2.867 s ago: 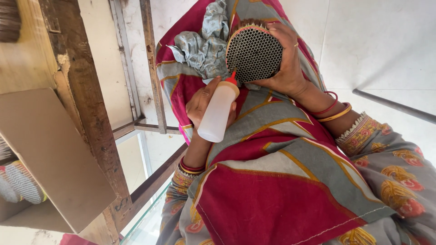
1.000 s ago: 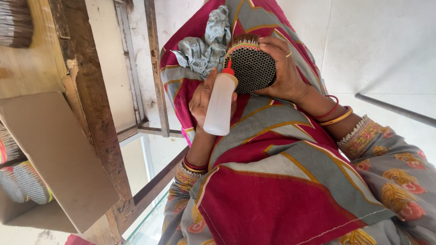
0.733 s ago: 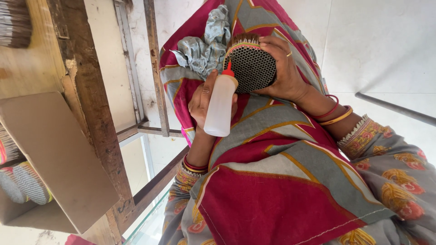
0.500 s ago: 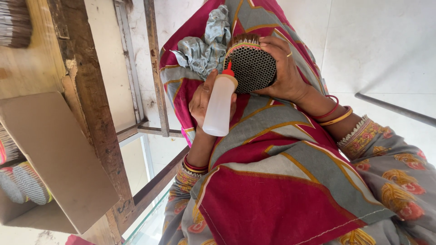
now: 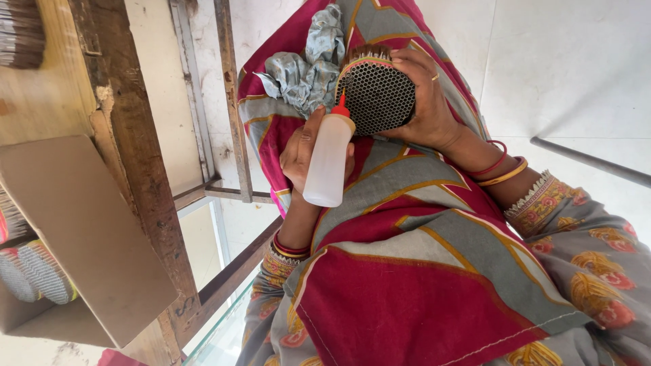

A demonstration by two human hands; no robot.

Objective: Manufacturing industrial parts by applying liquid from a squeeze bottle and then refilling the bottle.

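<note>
Left hand (image 5: 306, 150) grips a white squeeze bottle (image 5: 327, 163), its red nozzle touching the honeycomb face of a round bundle (image 5: 377, 95). Right hand (image 5: 426, 102) clasps the bundle from the other side. Just beside the bundle lies a crumpled grey cloth (image 5: 305, 71); a wooden desk (image 5: 129, 135) stands well apart.

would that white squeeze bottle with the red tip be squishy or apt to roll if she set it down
The squeeze bottle looks like soft translucent plastic, so it probably gives under the fingers. Its round body would likely roll if laid sideways. It seems light, held easily in one hand.
</note>
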